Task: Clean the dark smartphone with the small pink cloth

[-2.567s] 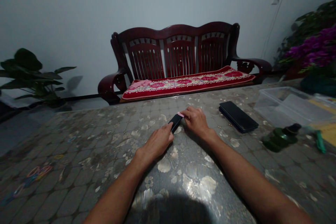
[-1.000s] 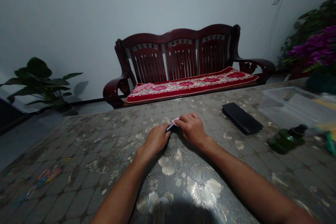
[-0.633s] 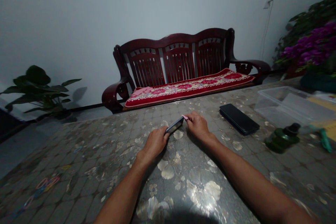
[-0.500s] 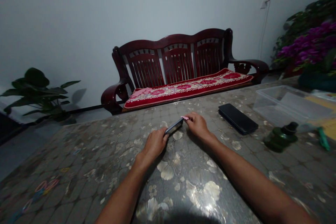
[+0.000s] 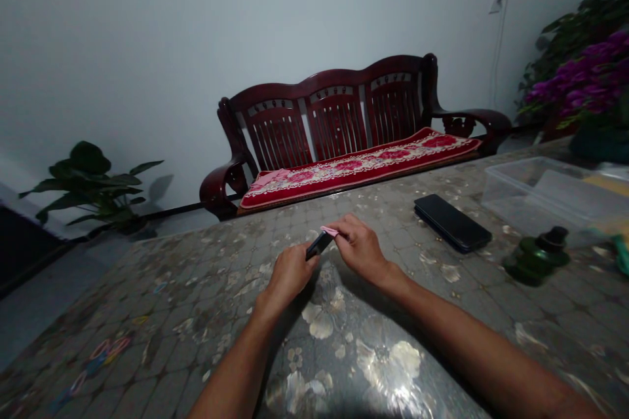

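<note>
Over the middle of the table (image 5: 236,288), my left hand (image 5: 291,268) is closed around the near end of a slim dark phone (image 5: 319,245), tilted and seen nearly edge-on. A small pink cloth (image 5: 329,230) is pinched in my right hand (image 5: 362,250) against the phone's far end. My right fingers curl over that end, so part of the cloth and phone is hidden. To the right of my hands lies a black phone-shaped case (image 5: 453,222), apart from both.
A green bottle with a black cap (image 5: 536,256) and a clear plastic box (image 5: 515,184) stand at the right. Several coloured rings (image 5: 109,348) lie at the left. Beyond the table is a wooden bench (image 5: 334,119) with a red floral cover; plants flank it.
My right hand with the pink cloth has come left and slightly down, nearer my left hand. The phone has turned and shows less of its length. The view has shifted slightly left.
</note>
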The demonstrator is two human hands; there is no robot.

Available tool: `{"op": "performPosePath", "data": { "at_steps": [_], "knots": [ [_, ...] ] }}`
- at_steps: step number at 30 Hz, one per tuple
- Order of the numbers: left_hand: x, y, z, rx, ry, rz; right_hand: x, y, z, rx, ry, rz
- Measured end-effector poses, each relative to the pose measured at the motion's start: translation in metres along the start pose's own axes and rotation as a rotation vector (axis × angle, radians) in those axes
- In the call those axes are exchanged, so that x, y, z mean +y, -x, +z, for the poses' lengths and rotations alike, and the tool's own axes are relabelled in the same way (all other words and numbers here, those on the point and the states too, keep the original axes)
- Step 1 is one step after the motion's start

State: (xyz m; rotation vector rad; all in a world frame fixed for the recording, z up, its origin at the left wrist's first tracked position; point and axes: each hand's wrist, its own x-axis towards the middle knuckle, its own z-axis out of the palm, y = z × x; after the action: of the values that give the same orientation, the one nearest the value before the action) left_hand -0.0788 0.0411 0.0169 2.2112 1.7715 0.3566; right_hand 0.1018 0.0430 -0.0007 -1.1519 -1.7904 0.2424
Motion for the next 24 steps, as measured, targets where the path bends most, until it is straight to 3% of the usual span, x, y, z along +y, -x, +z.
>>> {"op": "performPosePath", "data": {
  "at_steps": [5, 10, 17, 21, 24],
  "knots": [
    [-0.011, 0.003, 0.001, 0.054, 0.282, 0.094, -0.008, 0.001, -0.007, -0.004, 0.095, -0.162],
    [-0.016, 0.008, 0.003, 0.152, 0.439, 0.151, 0.002, -0.001, -0.009, 0.02, 0.157, -0.175],
    [-0.015, 0.007, 0.013, 0.26, 0.613, 0.139, -0.012, -0.001, -0.016, 0.133, 0.189, -0.268],
    [-0.011, 0.007, 0.02, 0.311, 0.684, 0.133, -0.018, 0.0, -0.022, 0.126, 0.241, -0.384],
    [-0.008, 0.007, 0.024, 0.353, 0.706, 0.102, -0.014, -0.003, -0.025, 0.126, 0.261, -0.394]
  ]
}}
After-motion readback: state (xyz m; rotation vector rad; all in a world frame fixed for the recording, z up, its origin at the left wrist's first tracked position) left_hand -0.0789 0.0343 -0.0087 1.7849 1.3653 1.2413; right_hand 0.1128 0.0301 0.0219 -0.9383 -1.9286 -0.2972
